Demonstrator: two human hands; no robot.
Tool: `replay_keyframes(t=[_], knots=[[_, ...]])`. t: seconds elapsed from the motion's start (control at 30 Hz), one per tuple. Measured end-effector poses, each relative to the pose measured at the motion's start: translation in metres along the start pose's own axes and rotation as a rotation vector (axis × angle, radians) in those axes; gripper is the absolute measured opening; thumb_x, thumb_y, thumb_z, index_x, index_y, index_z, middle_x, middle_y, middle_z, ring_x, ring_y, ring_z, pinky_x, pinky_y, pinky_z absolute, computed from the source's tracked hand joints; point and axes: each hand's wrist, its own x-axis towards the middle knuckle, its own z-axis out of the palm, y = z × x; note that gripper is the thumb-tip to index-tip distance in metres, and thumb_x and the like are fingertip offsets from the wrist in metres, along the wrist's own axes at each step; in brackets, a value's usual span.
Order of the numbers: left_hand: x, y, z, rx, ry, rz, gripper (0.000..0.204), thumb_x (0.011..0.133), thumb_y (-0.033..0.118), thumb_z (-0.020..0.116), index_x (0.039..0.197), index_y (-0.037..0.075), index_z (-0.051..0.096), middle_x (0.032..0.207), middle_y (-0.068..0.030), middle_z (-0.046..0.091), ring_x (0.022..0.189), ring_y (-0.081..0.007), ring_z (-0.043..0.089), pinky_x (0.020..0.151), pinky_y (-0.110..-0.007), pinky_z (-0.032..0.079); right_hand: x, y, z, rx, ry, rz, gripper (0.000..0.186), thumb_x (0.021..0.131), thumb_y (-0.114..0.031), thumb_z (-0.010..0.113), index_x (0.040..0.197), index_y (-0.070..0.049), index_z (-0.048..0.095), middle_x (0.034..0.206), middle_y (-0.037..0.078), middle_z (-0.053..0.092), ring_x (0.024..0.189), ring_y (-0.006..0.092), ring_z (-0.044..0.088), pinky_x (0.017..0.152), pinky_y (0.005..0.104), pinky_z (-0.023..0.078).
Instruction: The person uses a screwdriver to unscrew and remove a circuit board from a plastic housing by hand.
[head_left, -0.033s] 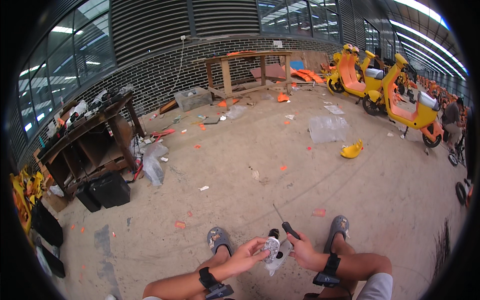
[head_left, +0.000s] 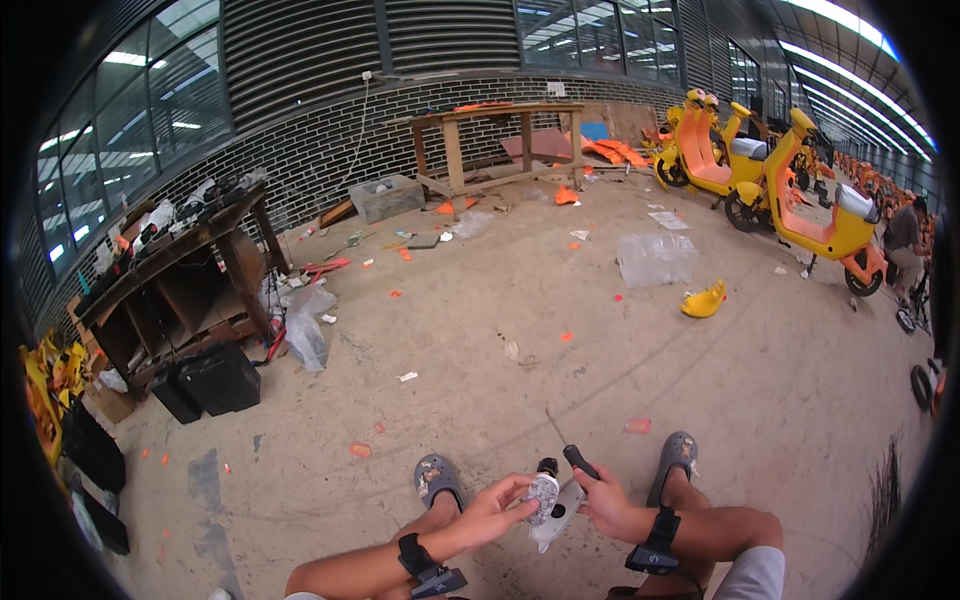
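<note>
Between my knees, my left hand [head_left: 502, 508] is closed around a small oval part with a mottled grey-white face [head_left: 544, 492]. A black fitting [head_left: 547, 466] sticks up at its far end. My right hand [head_left: 611, 502] grips a screwdriver by its dark handle [head_left: 580, 461], the thin shaft pointing away and slightly left. Against the oval part, between both hands, is a pale grey shell-like piece [head_left: 566, 503] with a dark round hole. The right hand's fingers touch or nearly touch this piece; exactly how it is held is hidden.
Grey clogs [head_left: 438, 476] are on my feet. A cluttered dark bench [head_left: 190, 265] and black cases [head_left: 222, 380] stand left. A wooden table [head_left: 455, 150] is by the brick wall. Yellow scooters [head_left: 810, 225] and a crouching person [head_left: 905, 245] are right. A yellow shell [head_left: 705, 299] and plastic sheeting [head_left: 655, 260] lie ahead.
</note>
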Motion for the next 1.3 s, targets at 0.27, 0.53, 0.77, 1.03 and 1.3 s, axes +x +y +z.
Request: replay_keyframes(t=[0.27, 0.53, 0.77, 1.03, 1.3], knots=[[0.009, -0.015, -0.010, 0.024, 0.001, -0.089, 0.030, 0.095, 0.013, 0.060, 0.122, 0.005, 0.052, 0.120, -0.0030, 0.058, 0.112, -0.0114, 0.053, 0.090, -0.029, 0.047, 0.019, 0.021, -0.013, -0.046, -0.022, 0.028, 0.038, 0.095, -0.025, 0.059, 0.127, -0.010, 0.046, 0.115, 0.007, 0.055, 0.104, 0.0223, 0.056, 0.080, 0.0435, 0.049], [0.011, -0.005, -0.009, 0.061, 0.076, -0.099, 0.026, 0.095, 0.013, 0.060, 0.119, 0.006, 0.052, 0.110, -0.0030, 0.061, 0.104, -0.0125, 0.057, 0.087, -0.030, 0.049, 0.023, 0.028, -0.011, -0.035, -0.030, 0.018, 0.040, 0.093, -0.023, 0.061, 0.128, -0.009, 0.047, 0.112, 0.008, 0.057, 0.095, 0.0216, 0.058, 0.073, 0.0397, 0.050], [0.010, -0.012, -0.006, 0.000, 0.076, -0.117, 0.026, 0.095, 0.012, 0.059, 0.119, 0.006, 0.051, 0.108, -0.0051, 0.062, 0.101, -0.0136, 0.059, 0.086, -0.031, 0.050, 0.025, 0.027, -0.011, -0.056, -0.020, 0.015, 0.040, 0.093, -0.023, 0.061, 0.128, -0.010, 0.047, 0.111, 0.008, 0.057, 0.093, 0.0212, 0.059, 0.073, 0.0392, 0.051], [0.010, -0.020, 0.000, -0.002, 0.052, -0.033, 0.031, 0.094, 0.012, 0.061, 0.121, 0.002, 0.050, 0.109, -0.0058, 0.062, 0.103, -0.0133, 0.058, 0.090, -0.029, 0.048, 0.017, 0.019, -0.005, -0.008, -0.044, 0.066, 0.037, 0.095, -0.023, 0.059, 0.128, -0.012, 0.046, 0.108, 0.004, 0.051, 0.100, 0.0211, 0.055, 0.086, 0.0460, 0.048], [0.007, -0.019, 0.002, 0.003, -0.029, 0.028, 0.030, 0.095, 0.007, 0.057, 0.123, 0.002, 0.049, 0.117, -0.0101, 0.061, 0.108, -0.0161, 0.058, 0.094, -0.030, 0.045, 0.015, 0.013, 0.003, 0.031, -0.065, 0.107, 0.036, 0.094, -0.025, 0.060, 0.126, -0.014, 0.049, 0.110, 0.004, 0.053, 0.096, 0.0190, 0.054, 0.082, 0.0405, 0.048]])
